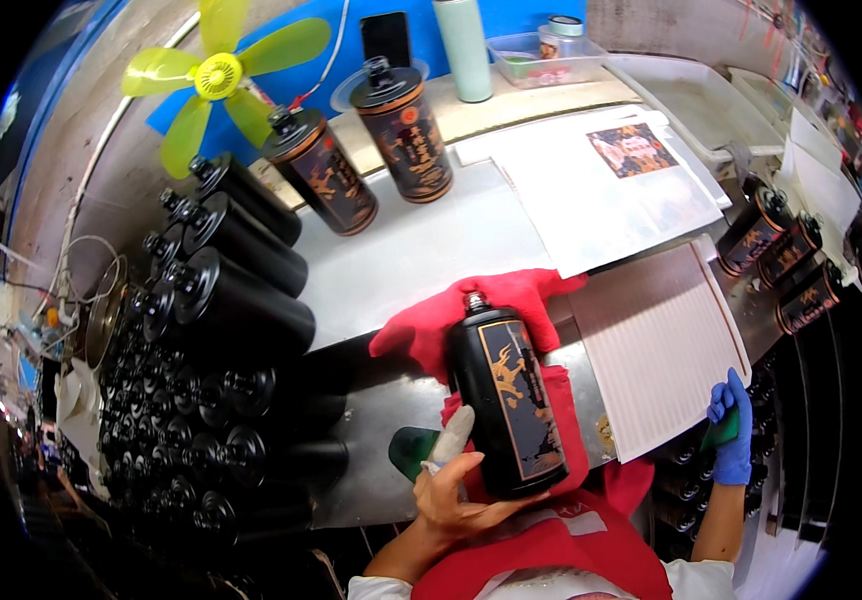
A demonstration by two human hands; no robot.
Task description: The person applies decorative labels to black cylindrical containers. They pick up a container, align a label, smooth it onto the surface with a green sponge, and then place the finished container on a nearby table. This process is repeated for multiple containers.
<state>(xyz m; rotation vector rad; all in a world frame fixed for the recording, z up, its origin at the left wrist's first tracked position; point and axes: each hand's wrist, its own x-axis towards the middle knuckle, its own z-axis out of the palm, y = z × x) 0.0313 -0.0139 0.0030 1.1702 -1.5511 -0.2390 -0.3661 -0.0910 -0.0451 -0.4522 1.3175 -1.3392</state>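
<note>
A black bottle with an orange-edged dark label lies tilted over a red cloth, its neck pointing away from me. My left hand is closed round its lower end, with a pale cover on one finger. Beside that finger shows a dark green flat piece; whether the hand grips it is unclear. My right hand, in a blue glove, is at the right by the corner of a pale striped sheet. Its fingers are closed on a green flat piece, partly hidden.
Many plain black bottles crowd the left. Two labelled bottles stand at the back, near a yellow-green fan and a pale green flask. White sheets cover the metal table. More labelled bottles are at right.
</note>
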